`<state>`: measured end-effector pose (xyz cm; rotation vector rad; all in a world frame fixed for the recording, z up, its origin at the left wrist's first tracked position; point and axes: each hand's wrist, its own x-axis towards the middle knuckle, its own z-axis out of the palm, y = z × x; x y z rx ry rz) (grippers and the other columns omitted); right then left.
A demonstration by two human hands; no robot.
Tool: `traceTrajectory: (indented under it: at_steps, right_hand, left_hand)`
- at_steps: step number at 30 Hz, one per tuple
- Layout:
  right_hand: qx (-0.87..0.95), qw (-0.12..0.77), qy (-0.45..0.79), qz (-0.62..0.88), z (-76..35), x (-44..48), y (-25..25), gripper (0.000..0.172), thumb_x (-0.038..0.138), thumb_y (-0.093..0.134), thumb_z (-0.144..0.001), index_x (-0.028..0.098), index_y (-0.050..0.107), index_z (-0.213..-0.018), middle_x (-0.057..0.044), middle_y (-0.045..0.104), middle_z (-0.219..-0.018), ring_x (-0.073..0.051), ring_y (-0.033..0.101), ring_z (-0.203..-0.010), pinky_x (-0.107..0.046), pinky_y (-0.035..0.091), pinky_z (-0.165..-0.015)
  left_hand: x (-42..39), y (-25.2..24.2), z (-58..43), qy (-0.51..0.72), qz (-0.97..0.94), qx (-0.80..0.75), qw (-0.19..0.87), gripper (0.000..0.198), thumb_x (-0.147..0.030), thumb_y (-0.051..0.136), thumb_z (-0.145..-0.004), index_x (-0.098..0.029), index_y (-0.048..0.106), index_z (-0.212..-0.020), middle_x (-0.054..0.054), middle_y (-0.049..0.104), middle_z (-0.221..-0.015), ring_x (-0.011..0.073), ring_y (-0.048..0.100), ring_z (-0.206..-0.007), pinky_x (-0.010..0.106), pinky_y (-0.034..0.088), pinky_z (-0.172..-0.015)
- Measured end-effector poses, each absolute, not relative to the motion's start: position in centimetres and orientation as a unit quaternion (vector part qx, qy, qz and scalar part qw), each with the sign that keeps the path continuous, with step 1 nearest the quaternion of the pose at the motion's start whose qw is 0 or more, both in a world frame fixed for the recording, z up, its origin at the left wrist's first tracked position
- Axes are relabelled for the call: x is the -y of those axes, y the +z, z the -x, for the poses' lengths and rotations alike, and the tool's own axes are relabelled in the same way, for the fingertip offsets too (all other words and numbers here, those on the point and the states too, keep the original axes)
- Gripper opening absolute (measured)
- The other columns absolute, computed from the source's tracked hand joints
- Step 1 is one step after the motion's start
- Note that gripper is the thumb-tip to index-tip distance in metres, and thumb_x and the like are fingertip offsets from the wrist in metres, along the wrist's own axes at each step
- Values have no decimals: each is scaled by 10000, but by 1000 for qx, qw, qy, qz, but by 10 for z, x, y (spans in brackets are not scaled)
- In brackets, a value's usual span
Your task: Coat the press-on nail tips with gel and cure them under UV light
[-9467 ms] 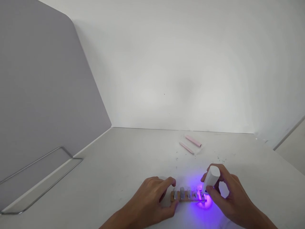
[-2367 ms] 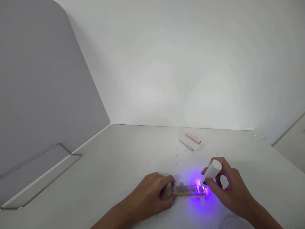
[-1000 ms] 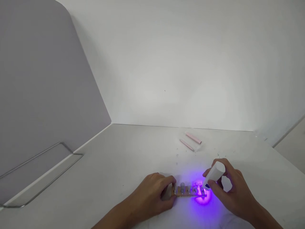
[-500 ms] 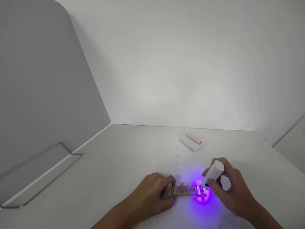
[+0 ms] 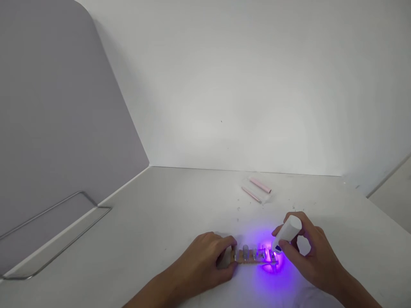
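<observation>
My left hand (image 5: 210, 261) pinches the left end of a narrow wooden strip (image 5: 248, 260) between thumb and fingers, on the white table. Several clear false nail tips (image 5: 245, 251) stand in a row along the strip. My right hand (image 5: 310, 252) is closed around a small white handheld UV lamp (image 5: 288, 231), tilted with its lower end over the strip's right end. Violet light from the lamp floods the nail tips there and spills onto the table. The glare blurs the tips at that end. I cannot tell whether the lamp touches them.
Behind the hands lie a thick pink stick (image 5: 260, 185) and a thinner pink pen-like stick (image 5: 251, 194) on clear plastic. Small specks are scattered nearby. A bent metal rod frame (image 5: 70, 241) sits at the left, by a grey panel (image 5: 64, 107). A white wall (image 5: 224, 85) rises behind.
Both hands stay almost still. The lamp in my right hand has shifted very slightly, and the violet glow still falls on the strip's right end.
</observation>
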<state>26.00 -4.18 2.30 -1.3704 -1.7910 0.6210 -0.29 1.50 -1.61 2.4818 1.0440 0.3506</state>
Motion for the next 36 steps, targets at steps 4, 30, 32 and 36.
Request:
traceTrajectory:
  at_steps: [4,30,32,36]
  right_hand:
    - [706,392,243,537,-260,42,24,138,215,553,-896,284,535,-1016,18,742,-825,-152,530,-568,-244,413,-477]
    - [703,388,239,546,-258,41,25,111,245,535,-900,275,544,-1006,5,758,-821,-165,601,-589,-242,396,-444]
    - [699,387,240,552,-258,41,25,103,257,539,-900,276,546,-1001,3,759,-825,-165,602,-584,-247,418,-456]
    - [696,378,246,558,-259,41,25,105,256,543,-894,274,552,-997,-10,764,-852,-170,614,-604,-232,392,-425]
  left_hand:
    - [-16,-14,2,126,-893,-377,211,129,-254,552,-799,-217,634,-891,-11,588,-645,147,481,-595,248,325,-612]
    - [-16,-18,2,128,-895,-377,201,132,-236,551,-784,-223,631,-889,-14,585,-645,152,482,-600,253,318,-608]
    - [-16,-19,3,129,-896,-376,201,143,-248,551,-794,-227,633,-909,-12,589,-649,156,490,-607,253,320,-610]
    - [-15,-20,3,129,-896,-374,200,159,-266,548,-804,-233,636,-932,-16,592,-650,156,491,-605,257,333,-625]
